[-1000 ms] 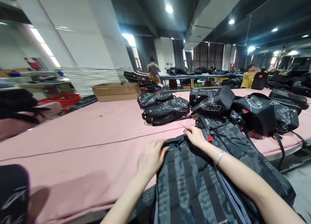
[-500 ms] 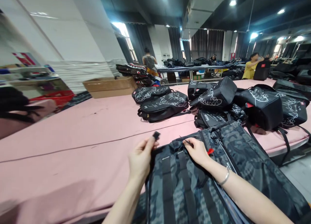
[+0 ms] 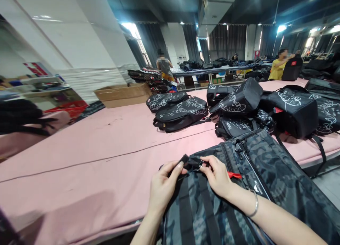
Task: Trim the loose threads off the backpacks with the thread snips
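Observation:
A dark grey camouflage backpack point(image 3: 276, 160) lies in front of me with several black webbing straps point(image 3: 203, 195) along its near part. At its upper edge, my left hand point(image 3: 166, 179) pinches the end of a black strap point(image 3: 185, 159) between thumb and fingers. My right hand point(image 3: 218, 174) is closed on a small dark piece with bright glints point(image 3: 201, 163), close to the strap end; its kind is too small to make out. A red tab point(image 3: 234, 175) shows beside my right wrist.
Several black backpacks with white scribble prints point(image 3: 183, 112) lie across the pink-covered table point(image 3: 79, 149). A cardboard box point(image 3: 123, 95) stands at its far left edge. A person in yellow point(image 3: 277, 69) handles a black backpack at the far right; another person point(image 3: 163, 64) stands at the back.
My left hand has moved right with the strap, close to my right hand. Both hands now meet at the backpack's upper edge, where earlier they were apart.

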A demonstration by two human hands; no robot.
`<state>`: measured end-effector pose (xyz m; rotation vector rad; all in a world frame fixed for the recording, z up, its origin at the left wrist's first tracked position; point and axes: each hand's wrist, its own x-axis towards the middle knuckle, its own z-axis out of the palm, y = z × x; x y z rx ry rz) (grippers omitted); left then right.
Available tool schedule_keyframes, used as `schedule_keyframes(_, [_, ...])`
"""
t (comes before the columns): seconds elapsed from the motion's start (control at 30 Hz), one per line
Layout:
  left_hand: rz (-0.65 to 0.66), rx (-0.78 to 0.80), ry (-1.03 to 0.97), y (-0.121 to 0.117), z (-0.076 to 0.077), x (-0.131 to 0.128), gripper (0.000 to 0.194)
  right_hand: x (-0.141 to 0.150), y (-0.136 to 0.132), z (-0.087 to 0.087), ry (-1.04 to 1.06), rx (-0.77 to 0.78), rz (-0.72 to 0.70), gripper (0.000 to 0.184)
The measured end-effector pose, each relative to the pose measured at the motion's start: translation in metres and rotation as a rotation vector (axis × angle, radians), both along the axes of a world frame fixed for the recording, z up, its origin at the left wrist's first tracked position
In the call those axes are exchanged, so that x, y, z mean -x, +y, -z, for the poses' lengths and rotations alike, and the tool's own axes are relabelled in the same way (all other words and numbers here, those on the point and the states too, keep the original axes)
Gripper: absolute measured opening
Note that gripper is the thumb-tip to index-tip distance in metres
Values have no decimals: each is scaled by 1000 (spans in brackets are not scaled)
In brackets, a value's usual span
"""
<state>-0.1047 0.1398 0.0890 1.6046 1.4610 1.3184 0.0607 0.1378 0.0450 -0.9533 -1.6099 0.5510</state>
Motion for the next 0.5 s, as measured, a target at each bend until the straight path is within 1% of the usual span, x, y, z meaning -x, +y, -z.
schedule_keyframes(0.1, [31,-16,17,-1,1,0,26,2,0,2,-27,-51,-4,22])
schedule_keyframes(0.27, [88,-35,77,-4,1,-1,24,1,2,5,-50,-87,37,22])
schedule_keyframes(0.37, [82,-49,93,-6,1,-3,24,-1,3,5,-87,-129,75,23])
schedule_keyframes(0.5, [71,-55,111,-7,0,-4,23,-5,3,4,-185,-206,120,23])
